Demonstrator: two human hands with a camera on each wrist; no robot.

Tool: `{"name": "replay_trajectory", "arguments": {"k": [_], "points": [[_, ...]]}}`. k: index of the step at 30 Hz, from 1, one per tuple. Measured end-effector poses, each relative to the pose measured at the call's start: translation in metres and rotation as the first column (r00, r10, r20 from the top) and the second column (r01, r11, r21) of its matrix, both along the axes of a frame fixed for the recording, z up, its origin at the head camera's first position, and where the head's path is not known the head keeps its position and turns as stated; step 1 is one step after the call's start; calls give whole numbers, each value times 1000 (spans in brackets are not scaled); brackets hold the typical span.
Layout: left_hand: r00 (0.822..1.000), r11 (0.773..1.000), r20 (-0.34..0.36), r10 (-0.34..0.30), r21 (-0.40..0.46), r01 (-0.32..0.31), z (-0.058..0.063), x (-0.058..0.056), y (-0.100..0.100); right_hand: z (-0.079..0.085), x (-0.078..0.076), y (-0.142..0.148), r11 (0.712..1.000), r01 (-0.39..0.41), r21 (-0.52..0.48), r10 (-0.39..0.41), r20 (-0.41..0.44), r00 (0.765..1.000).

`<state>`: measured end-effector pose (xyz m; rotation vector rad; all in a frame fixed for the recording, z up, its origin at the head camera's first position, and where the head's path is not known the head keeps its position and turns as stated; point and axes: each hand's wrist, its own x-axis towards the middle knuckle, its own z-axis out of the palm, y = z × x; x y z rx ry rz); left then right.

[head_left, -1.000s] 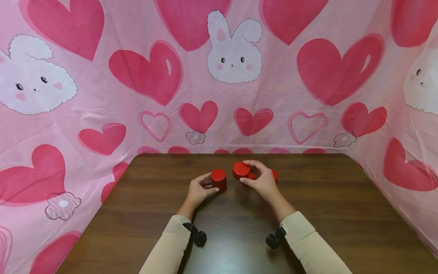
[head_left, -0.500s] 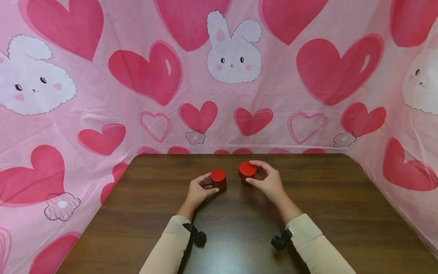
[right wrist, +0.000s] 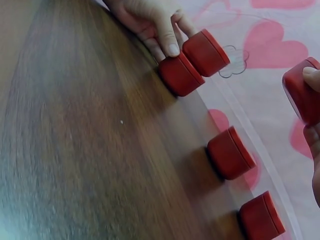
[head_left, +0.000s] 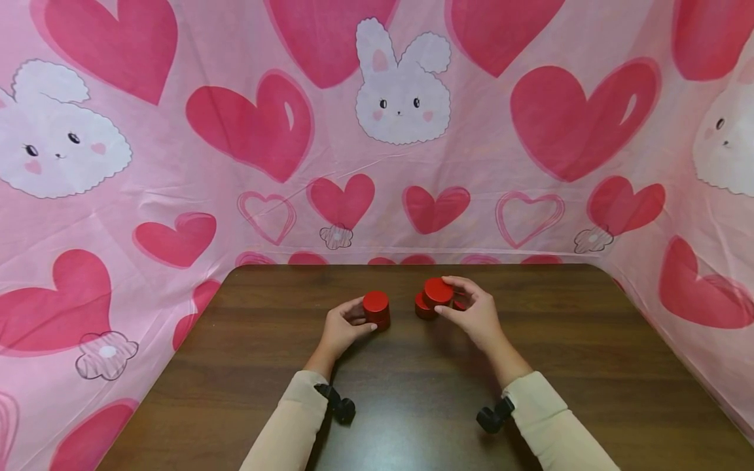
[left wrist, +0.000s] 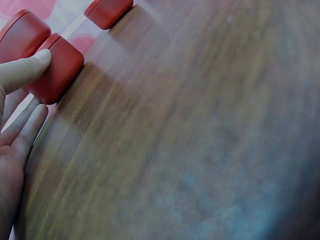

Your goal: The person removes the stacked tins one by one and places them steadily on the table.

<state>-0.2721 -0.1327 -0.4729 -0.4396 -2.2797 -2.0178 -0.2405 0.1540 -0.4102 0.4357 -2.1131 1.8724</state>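
While the left hand (head_left: 343, 327) steadies a two-high stack of red blocks (head_left: 376, 309) on the table (head_left: 412, 392), the right hand (head_left: 474, 314) pinches a lifted third block (head_left: 438, 290); two more lie unstacked beneath it

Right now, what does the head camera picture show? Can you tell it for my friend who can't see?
Two hands work with small red round blocks on a dark wooden table. The left hand steadies a stack of red blocks, while the right hand holds another red block above two more. Pink cloth with hearts and white bunnies hangs all around.
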Motion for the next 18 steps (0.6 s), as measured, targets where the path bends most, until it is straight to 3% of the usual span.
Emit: {"name": "replay_trajectory", "arguments": {"k": [18], "points": [[1000, 1000, -23, 3, -7, -3, 0, 0, 0, -10, 2, 22, 999, 48, 2, -48, -9, 999]]}}
